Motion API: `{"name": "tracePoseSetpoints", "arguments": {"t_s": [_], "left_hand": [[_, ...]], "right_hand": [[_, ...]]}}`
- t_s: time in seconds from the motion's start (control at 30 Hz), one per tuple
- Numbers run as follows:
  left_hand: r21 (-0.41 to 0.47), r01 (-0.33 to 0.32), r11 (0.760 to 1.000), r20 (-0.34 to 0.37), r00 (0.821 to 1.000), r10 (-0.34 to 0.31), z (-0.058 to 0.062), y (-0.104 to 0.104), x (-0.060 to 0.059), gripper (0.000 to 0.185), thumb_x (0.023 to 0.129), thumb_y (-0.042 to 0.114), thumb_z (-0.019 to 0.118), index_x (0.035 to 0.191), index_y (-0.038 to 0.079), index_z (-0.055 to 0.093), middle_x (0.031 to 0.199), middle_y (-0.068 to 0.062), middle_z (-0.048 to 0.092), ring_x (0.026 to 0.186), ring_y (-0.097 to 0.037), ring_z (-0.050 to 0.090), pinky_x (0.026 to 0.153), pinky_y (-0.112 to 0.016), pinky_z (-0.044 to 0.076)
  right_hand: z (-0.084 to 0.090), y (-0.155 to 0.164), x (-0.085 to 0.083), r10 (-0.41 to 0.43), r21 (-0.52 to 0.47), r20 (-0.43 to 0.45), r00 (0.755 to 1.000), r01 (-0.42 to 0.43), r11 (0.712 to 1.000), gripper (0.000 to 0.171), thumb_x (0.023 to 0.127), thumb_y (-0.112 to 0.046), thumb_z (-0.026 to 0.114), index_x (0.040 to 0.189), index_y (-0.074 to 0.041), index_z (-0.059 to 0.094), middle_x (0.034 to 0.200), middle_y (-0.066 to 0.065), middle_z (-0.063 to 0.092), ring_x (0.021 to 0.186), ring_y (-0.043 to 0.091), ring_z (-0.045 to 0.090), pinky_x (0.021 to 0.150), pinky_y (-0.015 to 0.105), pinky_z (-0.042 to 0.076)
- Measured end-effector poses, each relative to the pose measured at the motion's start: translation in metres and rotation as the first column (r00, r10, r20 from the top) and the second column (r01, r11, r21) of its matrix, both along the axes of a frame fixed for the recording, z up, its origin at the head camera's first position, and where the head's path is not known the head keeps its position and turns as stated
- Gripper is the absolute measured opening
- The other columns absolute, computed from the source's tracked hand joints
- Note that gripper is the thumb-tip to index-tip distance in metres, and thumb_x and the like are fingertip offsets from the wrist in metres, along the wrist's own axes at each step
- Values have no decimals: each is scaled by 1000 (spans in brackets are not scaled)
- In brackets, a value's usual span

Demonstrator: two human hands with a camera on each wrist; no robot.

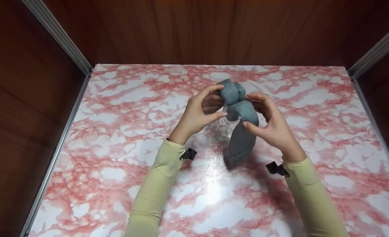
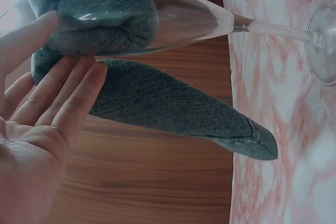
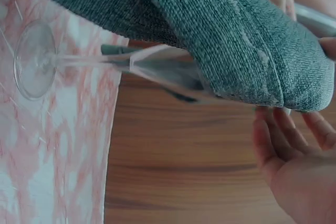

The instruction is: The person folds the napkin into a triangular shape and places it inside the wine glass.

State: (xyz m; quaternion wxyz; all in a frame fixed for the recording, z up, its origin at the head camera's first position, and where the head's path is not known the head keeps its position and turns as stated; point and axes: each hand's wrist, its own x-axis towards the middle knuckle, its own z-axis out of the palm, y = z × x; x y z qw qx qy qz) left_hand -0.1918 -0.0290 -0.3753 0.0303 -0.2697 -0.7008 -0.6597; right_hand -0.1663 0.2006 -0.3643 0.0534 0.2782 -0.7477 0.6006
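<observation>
A table top [image 1: 115, 158] with a pink and white marble pattern is seen in the head view. Dark brown wooden walls [image 1: 214, 29] are placed around it, and metal corner strips [image 1: 59, 36] are seen at 10 and 2 o'clock

- Evenly bright from above, with white glare on the near tabletop [image 1: 210, 184].
- Soft shadows beneath the forearms.
- Sharp centre, dim walls; slightly soft wrist close-ups.
</observation>
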Motion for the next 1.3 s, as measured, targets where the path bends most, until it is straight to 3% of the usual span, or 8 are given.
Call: {"name": "tracePoseSetpoints", "arguments": {"t_s": [0.33, 0.53, 0.63, 0.77, 0.87, 0.93, 1.1, 1.3], "left_hand": [[46, -47, 998, -29, 998, 48, 3, 5, 22, 61, 80, -6, 73, 135, -3, 45, 110, -21, 63, 104, -33, 62, 90, -42, 50], [63, -44, 997, -62, 997, 48, -7, 7, 27, 62, 81, -5, 73, 136, -3, 44, 115, -26, 60, 109, -39, 58, 91, -45, 49], [55, -49, 997, -76, 996, 53, -17, 8, 22, 65, 82, 0, 74, 139, 3, 43, 118, -21, 61, 111, -34, 59, 92, -41, 49], [35, -72, 997, -80, 994, 74, -27, 9, 16, 70, 82, 7, 76, 143, 10, 41, 120, -14, 61, 112, -25, 59, 93, -35, 49], [22, -72, 997, -87, 993, 74, -28, 11, 14, 73, 82, 10, 76, 145, 12, 38, 122, -13, 60, 112, -24, 60, 93, -34, 49], [13, -71, 997, -76, 995, 71, -20, 11, 19, 73, 83, 6, 74, 145, 8, 37, 122, -17, 59, 112, -29, 59, 93, -35, 48], [13, -78, 997, -68, 995, 79, 0, 13, 36, 70, 82, -5, 71, 143, -3, 35, 123, -26, 56, 113, -37, 57, 94, -42, 48], [32, -113, 993, -76, 990, 116, -4, 20, 43, 71, 83, -7, 69, 144, -5, 33, 129, -26, 50, 118, -33, 54, 93, -43, 48]], "right_hand": [[1, 17, -21, 198, -47, 31, 980, -197, 979, 65, 78, 20, 60, 137, 12, 35, 133, 31, 44, 122, 37, 43, 105, 35, 32], [1, 25, -30, 293, -88, 75, 953, -286, 954, 62, 82, 22, 53, 140, 9, 35, 137, 30, 42, 127, 36, 40, 105, 34, 31], [4, 25, -25, 253, -76, 67, 965, -248, 966, 61, 82, 22, 54, 140, 9, 36, 137, 31, 42, 128, 36, 39, 104, 34, 32], [9, 20, -11, 68, 24, -13, 998, -68, 997, 59, 80, 15, 65, 134, 9, 43, 132, 26, 50, 121, 30, 47, 102, 33, 35], [12, 14, 0, -88, 97, -90, 992, 96, 991, 54, 76, 11, 72, 126, 10, 51, 124, 22, 56, 113, 23, 53, 97, 31, 39], [13, 11, 4, -147, 111, -123, 981, 161, 981, 50, 74, 11, 74, 121, 10, 56, 119, 21, 59, 109, 20, 55, 95, 30, 41], [12, 12, 3, -175, 83, -127, 976, 187, 979, 44, 74, 12, 74, 116, 10, 61, 113, 22, 62, 103, 17, 59, 94, 29, 43], [4, 20, -8, -137, 40, -84, 987, 140, 989, 43, 76, 12, 72, 117, 10, 60, 114, 20, 63, 104, 17, 58, 95, 29, 41]]}}
